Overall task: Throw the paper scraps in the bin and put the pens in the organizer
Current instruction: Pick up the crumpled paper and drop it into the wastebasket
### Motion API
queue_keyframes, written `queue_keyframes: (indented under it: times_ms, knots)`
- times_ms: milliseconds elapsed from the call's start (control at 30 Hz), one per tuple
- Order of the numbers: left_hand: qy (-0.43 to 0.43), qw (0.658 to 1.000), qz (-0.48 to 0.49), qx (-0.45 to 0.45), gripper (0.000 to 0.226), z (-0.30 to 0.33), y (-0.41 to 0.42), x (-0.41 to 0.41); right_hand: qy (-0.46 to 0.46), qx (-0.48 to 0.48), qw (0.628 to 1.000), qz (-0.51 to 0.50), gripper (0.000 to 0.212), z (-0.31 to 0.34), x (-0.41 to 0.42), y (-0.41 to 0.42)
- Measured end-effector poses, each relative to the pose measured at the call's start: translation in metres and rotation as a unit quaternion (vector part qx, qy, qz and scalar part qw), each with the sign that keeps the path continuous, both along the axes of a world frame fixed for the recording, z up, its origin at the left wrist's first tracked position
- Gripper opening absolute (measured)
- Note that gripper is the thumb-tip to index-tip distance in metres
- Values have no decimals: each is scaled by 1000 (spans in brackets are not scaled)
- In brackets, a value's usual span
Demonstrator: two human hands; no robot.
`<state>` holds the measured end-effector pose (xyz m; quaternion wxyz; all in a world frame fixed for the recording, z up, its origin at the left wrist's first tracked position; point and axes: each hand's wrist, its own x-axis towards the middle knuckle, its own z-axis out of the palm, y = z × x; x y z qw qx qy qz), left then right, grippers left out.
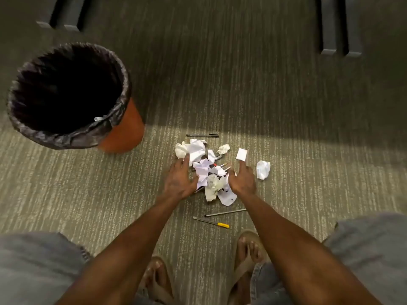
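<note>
A pile of crumpled white paper scraps (206,170) lies on the carpet in front of me, with several pens partly buried in it. My left hand (179,178) rests on the pile's left edge, fingers spread. On the right edge sits my right hand (242,179), also spread flat. Separate scraps lie apart: a small ball (224,148), a flat square piece (241,154) and a crumpled ball (263,169). A black pen (202,135) lies beyond the pile. A grey pen (224,212) and a yellow-capped pen (211,222) lie near my feet. The orange bin (123,130) with a black liner stands at left. No organizer is visible.
My feet in sandals (248,254) stand just below the pens, my knees at both lower corners. Dark furniture legs (334,29) rise at the far right and far left (66,16). Grey striped carpet surrounds the pile.
</note>
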<state>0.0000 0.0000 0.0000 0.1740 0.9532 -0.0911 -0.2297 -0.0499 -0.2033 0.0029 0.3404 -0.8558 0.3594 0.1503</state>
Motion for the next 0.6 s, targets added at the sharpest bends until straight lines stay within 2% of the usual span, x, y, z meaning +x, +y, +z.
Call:
queue_keyframes:
  times_ms: [67,133,267,400,500,600]
  knots:
    - [31,999,19,-25,78,-3,-2,-6,21,-12,1000,12,56,-1,-5,-4]
    - [68,996,14,-56,73,-7,-4,-14,45,-1,997,59,65,-6,-13,-9]
    - [116,985,6,-131,83,-19,-15,-19,84,-2,980,178,75,-17,-16,-6]
    - [139,979,23,-149,98,-26,-33,-25,38,-14,989,142,49,-23,-19,3]
    - [121,974,83,-175,79,-29,-41,-33,9,2,999,46,37,-22,-19,6]
    - [102,970,139,-170,52,-27,-46,-35,9,41,997,-62,36,-22,-16,5]
